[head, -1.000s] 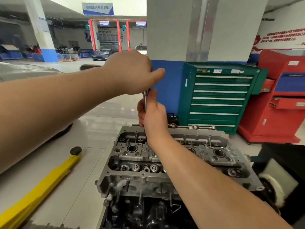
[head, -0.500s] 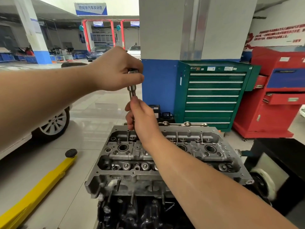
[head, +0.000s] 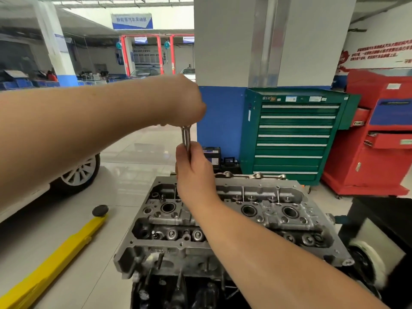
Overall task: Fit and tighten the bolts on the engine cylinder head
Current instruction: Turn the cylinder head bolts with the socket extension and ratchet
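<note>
Cylinder head point(head: 223, 221) atop engine, centre; left hand point(head: 180, 101) clenched on tool shaft point(head: 185, 137) top, right hand point(head: 194, 172) gripping its lower part; green tool cabinet point(head: 292, 134) labels and wall writing illegible

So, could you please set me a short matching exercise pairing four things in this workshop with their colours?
Things:
1. tool chest
2. lift arm
3. cabinet
4. cylinder head

Colours:
A. red
B. bare grey metal
C. green
D. yellow

Pairs: 1-C, 2-D, 3-A, 4-B
</note>
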Demonstrator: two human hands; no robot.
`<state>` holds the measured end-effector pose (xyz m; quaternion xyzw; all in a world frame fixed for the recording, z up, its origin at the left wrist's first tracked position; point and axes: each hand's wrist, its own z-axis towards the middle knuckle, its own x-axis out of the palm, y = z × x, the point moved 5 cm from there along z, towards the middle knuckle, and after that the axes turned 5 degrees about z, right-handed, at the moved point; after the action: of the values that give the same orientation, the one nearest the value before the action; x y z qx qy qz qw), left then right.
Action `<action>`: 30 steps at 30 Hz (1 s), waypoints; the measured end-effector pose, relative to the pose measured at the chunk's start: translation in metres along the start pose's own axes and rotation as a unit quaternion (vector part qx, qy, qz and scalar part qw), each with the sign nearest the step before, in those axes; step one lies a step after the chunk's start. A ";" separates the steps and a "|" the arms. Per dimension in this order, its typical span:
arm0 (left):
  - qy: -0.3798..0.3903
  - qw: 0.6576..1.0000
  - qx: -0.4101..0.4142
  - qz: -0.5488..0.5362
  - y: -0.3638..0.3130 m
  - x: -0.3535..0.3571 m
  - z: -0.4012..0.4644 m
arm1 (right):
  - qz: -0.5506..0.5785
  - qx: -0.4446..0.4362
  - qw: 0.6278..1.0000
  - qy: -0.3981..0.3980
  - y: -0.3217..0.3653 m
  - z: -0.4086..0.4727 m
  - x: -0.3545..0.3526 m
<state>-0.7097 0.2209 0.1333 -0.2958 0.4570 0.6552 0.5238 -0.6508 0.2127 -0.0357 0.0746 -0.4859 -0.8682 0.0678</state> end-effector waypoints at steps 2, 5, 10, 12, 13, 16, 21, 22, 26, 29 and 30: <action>0.017 1.000 0.019 0.010 -0.002 -0.001 -0.002 | -0.015 -0.014 1.000 -0.002 0.001 -0.002 -0.001; -0.025 0.999 0.018 0.006 0.002 0.000 -0.006 | 0.029 0.008 1.000 0.002 0.001 -0.003 -0.002; -0.151 0.988 -0.004 0.033 0.008 0.001 -0.029 | 0.077 0.048 0.996 0.016 0.007 -0.002 0.001; -0.208 0.977 0.032 0.041 0.004 -0.004 -0.040 | 0.090 0.060 0.994 0.019 0.007 0.000 0.001; -0.216 0.974 0.054 0.032 0.005 -0.005 -0.041 | 0.093 0.066 0.993 0.022 0.007 0.001 0.001; -0.180 0.969 0.160 -0.054 0.008 -0.007 -0.037 | 0.099 0.080 0.992 0.023 0.007 0.002 0.003; -0.196 0.936 0.265 -0.119 0.004 -0.007 -0.024 | 0.142 0.106 0.984 0.019 0.005 0.006 0.002; -0.199 0.936 0.265 -0.121 0.003 -0.006 -0.022 | 0.145 0.105 0.984 0.013 0.005 0.007 0.001; -0.158 0.959 0.200 -0.121 0.002 0.000 -0.013 | 0.130 0.087 0.988 -0.010 0.002 0.004 0.001; -0.043 0.996 0.067 -0.041 0.000 0.001 -0.005 | 0.126 0.075 0.989 -0.007 -0.001 0.003 0.001; 0.001 1.000 0.030 0.006 -0.003 0.000 -0.003 | 0.113 0.064 0.991 -0.002 -0.002 0.002 0.001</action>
<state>-0.7074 0.2182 0.1317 -0.2776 0.4787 0.6442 0.5281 -0.6521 0.2156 -0.0362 0.0213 -0.5458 -0.8222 0.1598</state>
